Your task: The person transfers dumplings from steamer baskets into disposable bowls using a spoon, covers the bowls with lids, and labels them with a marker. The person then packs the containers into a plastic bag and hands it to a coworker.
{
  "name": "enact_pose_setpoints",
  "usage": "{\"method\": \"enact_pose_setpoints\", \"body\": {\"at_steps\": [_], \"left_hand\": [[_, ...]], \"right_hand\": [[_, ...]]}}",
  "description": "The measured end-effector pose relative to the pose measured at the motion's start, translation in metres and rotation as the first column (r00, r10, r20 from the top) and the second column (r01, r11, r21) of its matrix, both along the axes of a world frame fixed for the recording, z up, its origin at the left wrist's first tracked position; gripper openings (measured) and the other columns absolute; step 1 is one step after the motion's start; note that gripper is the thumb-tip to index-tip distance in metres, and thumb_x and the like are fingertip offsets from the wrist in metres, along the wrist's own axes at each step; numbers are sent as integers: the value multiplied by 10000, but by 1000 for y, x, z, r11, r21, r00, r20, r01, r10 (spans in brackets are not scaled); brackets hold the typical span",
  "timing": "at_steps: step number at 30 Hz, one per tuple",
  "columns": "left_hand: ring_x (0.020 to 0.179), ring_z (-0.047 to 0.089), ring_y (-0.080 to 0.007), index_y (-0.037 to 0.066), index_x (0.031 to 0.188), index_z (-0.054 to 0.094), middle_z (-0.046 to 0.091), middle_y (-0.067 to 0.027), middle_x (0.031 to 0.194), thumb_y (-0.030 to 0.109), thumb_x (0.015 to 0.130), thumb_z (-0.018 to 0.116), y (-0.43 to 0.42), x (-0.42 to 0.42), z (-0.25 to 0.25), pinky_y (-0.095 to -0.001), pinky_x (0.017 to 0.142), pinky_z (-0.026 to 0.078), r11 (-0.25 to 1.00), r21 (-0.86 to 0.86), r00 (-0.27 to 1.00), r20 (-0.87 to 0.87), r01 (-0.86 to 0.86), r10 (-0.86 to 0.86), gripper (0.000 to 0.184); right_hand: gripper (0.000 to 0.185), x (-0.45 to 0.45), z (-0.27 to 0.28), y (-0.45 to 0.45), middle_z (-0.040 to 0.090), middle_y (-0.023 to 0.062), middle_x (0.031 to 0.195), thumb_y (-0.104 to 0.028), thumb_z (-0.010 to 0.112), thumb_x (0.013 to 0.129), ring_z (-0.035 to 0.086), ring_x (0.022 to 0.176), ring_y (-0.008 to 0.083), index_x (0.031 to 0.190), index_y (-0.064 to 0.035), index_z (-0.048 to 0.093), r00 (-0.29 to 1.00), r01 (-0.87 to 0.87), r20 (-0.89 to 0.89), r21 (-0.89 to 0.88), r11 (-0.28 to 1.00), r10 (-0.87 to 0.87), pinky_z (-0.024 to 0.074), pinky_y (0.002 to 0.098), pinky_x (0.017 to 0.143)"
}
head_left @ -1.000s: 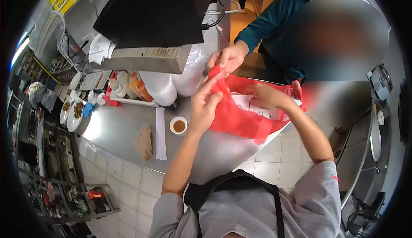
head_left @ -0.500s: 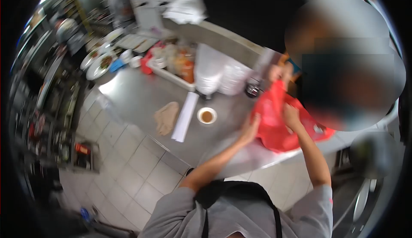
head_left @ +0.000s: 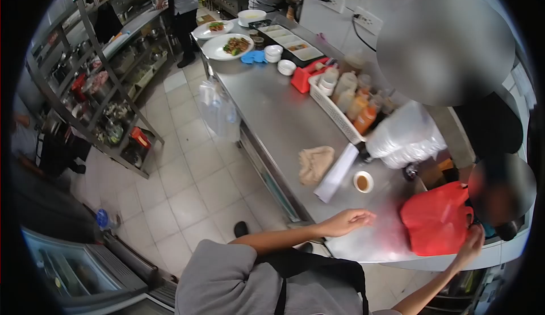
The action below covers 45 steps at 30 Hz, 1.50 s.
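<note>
The red bag point(head_left: 434, 218) stands at the right end of the steel counter, with its handles up. Beside its right edge is my right hand point(head_left: 472, 243), fingers extended upward near the handle and not visibly gripping it. My left hand point(head_left: 351, 220) hovers over the front of the counter, left of the bag, fingers loosely bent and holding nothing. Between that hand and the sauce bottles sits a small white cup of brown sauce point(head_left: 363, 182). A folded white paper point(head_left: 336, 173) and a beige cloth point(head_left: 315, 164) lie left of the cup.
A white basket point(head_left: 336, 110) holds sauce bottles, with stacked plastic containers point(head_left: 406, 136) beside it. Plates of food point(head_left: 228, 47) stand at the counter's far end. A person point(head_left: 499, 195) is behind the bag; other people point(head_left: 183, 5) stand farther back. A shelf rack point(head_left: 105, 102) is left.
The view has swung left. Both hands have come away from the bag's upper part; my left hand has moved left of it, my right hand to its right side. The bag's opening is now gathered.
</note>
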State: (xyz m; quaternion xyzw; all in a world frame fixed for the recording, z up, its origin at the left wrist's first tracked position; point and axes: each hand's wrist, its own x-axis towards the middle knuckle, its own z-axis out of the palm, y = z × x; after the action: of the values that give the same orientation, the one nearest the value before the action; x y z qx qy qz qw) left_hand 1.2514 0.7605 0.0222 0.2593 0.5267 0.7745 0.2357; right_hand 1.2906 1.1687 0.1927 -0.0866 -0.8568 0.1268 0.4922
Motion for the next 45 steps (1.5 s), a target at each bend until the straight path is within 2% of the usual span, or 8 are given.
{"method": "enact_pose_setpoints", "body": {"at_steps": [6, 9, 17, 21, 25, 36, 40, 45], "left_hand": [[993, 567, -121, 5, 1150, 525, 631, -64, 1034, 131, 948, 429, -187, 44, -55, -250, 873, 420, 979, -171, 982, 131, -110, 133, 256], [972, 581, -125, 0, 1132, 534, 643, -96, 1011, 128, 941, 423, -265, 68, -63, -261, 863, 422, 911, -320, 946, 107, -260, 307, 256], [963, 592, -165, 22, 1129, 545, 644, -94, 1026, 168, 935, 454, -360, 110, -74, -291, 810, 446, 661, -473, 661, 197, -582, 724, 260], [938, 574, -118, 0, 1121, 546, 639, -88, 1013, 140, 938, 470, -336, 89, -75, -241, 814, 423, 763, -354, 769, 159, -541, 619, 243], [929, 566, -105, 0, 1104, 560, 638, -83, 1010, 139, 938, 469, -320, 73, -73, -230, 792, 420, 823, -356, 817, 219, -443, 534, 235], [910, 570, -118, 15, 1117, 577, 648, -76, 1001, 161, 936, 475, -264, -47, 23, -254, 794, 443, 814, -466, 909, -381, -346, 168, 255], [941, 570, -116, -5, 1160, 546, 644, -85, 1012, 155, 940, 475, -145, -48, 18, -260, 850, 429, 925, -381, 926, -345, 12, -154, 282], [1026, 563, -179, 41, 1372, 313, 582, -124, 1146, 279, 948, 466, 59, -71, 24, -293, 835, 452, 871, -378, 893, -192, 315, -406, 510]], "right_hand": [[264, -30, -66, -268, 633, 86, 956, -166, 443, 933, 576, 766, 170, 1058, 0, 606, 879, -458, -283, -279, 844, 384, 472, 257, 709], [266, -93, -131, -404, 603, 177, 1075, -103, 463, 841, 581, 984, 303, 1057, -28, 599, 664, -411, 572, -258, 874, 481, 454, 366, 817], [366, -215, -271, -555, 438, 251, 1278, -201, 467, 898, 382, 1220, 390, 1160, 50, 514, 714, -464, 559, -71, 883, 421, 270, 439, 1052], [304, -189, -235, -544, 474, 208, 1227, -170, 563, 823, 432, 1160, 371, 1087, -20, 569, 787, -508, 323, -144, 849, 525, 355, 458, 971], [435, -133, -229, -458, 502, 191, 1151, -134, 589, 768, 473, 1084, 347, 1184, -52, 494, 864, 190, 431, 200, 961, -260, 421, 416, 861], [187, -3, -238, -369, 554, 210, 939, -74, 535, 753, 554, 904, 370, 915, -14, 463, 753, 167, 656, -111, 980, -54, 469, 462, 736], [208, 7, -223, -283, 569, 150, 742, -230, 470, 906, 592, 652, 271, 885, -23, 477, 881, 274, 473, -511, 815, 1, 471, 401, 590], [350, -23, -163, -139, 505, 18, 657, -360, 456, 939, 508, 529, 109, 1015, -24, 519, 863, -189, -217, -976, -108, 455, 443, 261, 470]]}}
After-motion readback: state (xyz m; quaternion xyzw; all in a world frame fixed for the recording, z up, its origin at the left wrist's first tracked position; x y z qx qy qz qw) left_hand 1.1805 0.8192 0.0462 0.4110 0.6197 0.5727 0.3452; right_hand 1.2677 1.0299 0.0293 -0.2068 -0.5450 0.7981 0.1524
